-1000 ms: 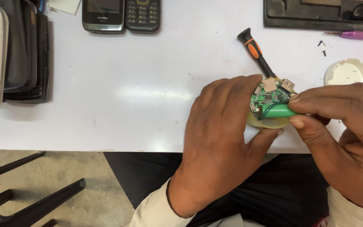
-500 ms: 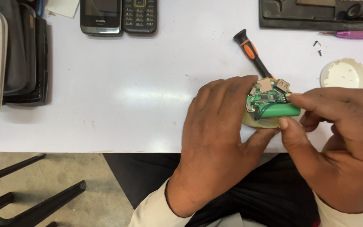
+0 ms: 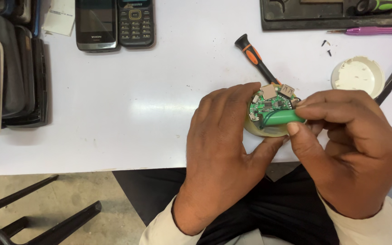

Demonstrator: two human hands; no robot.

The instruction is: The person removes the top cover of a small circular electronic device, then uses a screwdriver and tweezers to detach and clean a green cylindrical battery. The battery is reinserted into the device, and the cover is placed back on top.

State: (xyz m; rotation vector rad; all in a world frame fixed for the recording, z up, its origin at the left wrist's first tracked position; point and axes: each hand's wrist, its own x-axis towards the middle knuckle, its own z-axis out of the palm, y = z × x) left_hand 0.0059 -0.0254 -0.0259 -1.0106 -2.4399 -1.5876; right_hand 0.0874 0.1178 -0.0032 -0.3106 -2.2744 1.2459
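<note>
My left hand (image 3: 223, 145) grips a small round cream-coloured device (image 3: 268, 130) from its left side, at the front edge of the white table (image 3: 137, 113). A green circuit board (image 3: 268, 103) with small connectors sits on top of the device. My right hand (image 3: 345, 145) pinches a green cylindrical battery cell (image 3: 281, 119) between thumb and fingers, lying across the device below the board; thin dark wires run from the cell to the board.
A black-and-orange screwdriver (image 3: 256, 58) lies just behind the device. A round white cover (image 3: 357, 76) and two tiny screws (image 3: 326, 47) are at the right. Two mobile phones (image 3: 114, 22) lie at the back, dark cases (image 3: 19, 77) at the left, a dark tray (image 3: 332, 16) at back right.
Both hands and the device stay nearly in place; my right hand's fingers have shifted slightly on the green cell.
</note>
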